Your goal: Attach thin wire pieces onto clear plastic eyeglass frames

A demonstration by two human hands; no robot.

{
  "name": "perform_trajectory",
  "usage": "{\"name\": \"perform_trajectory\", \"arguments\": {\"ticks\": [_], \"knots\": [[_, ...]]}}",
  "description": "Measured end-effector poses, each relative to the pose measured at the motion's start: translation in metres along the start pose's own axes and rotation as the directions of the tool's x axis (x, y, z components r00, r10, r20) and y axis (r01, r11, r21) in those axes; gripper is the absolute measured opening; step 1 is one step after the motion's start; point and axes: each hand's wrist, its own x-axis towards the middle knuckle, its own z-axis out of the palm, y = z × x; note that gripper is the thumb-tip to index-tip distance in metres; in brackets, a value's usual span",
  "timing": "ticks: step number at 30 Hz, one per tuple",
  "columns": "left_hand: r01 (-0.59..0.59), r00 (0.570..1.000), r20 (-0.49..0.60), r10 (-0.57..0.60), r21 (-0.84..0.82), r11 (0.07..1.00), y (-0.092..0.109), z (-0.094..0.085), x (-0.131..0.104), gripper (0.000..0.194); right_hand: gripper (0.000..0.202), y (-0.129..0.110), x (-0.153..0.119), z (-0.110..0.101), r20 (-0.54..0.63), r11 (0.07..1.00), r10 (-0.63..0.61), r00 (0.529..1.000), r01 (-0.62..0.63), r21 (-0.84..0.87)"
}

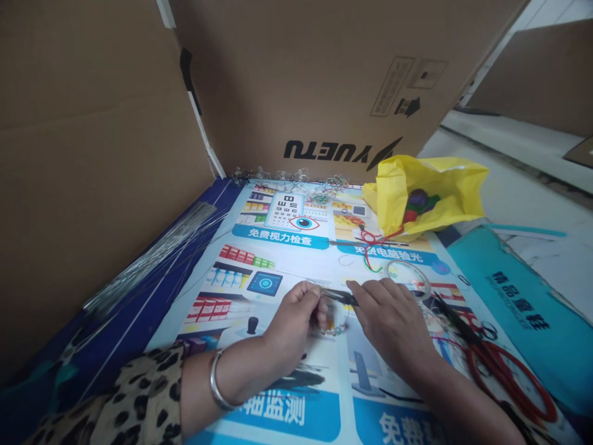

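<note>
Near the middle of the head view, my left hand is closed in a pinch on a small beaded wire ring, which hangs below the fingers. My right hand is wrapped round dark pliers. The jaws of the pliers point left and meet the wire at my left fingertips; the wire's exact end is too small to make out. A clear ring-shaped coil lies just beyond my right hand. Red-handled scissors rest to the right of my right forearm.
A yellow bag with coloured bundles stands at the back right. Cardboard walls rise behind and at left. Long wires lie at left, tangled wire pieces at the back, a teal card at right. A printed sheet covers the table.
</note>
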Motion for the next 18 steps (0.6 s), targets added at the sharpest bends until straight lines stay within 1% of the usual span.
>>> {"name": "perform_trajectory", "arguments": {"ticks": [5, 10, 12, 15, 18], "knots": [[0.002, 1.000, -0.002, -0.002, -0.024, 1.000, 0.002, 0.000, 0.000, 0.018, 0.027, 0.001, -0.001, 0.001, -0.018, 1.000, -0.001, 1.000, 0.001, 0.009], [0.014, 1.000, 0.027, -0.013, -0.015, 1.000, 0.000, -0.002, 0.001, 0.019, 0.025, 0.003, -0.004, 0.003, -0.071, 0.999, 0.000, 0.997, 0.002, 0.040], [0.024, 0.999, 0.046, -0.023, -0.010, 1.000, -0.001, -0.004, 0.001, 0.017, 0.025, 0.004, -0.004, 0.004, -0.073, 0.997, 0.008, 0.997, -0.003, 0.073], [0.056, 0.994, 0.088, -0.058, 0.026, 0.998, 0.001, -0.008, 0.003, 0.017, 0.024, 0.007, -0.003, 0.004, -0.043, 0.990, 0.026, 0.999, -0.020, 0.141], [0.090, 0.982, 0.163, -0.101, 0.072, 0.993, 0.003, -0.012, 0.006, 0.017, 0.022, 0.009, -0.002, 0.004, 0.026, 0.972, 0.043, 0.999, -0.048, 0.231]]}}
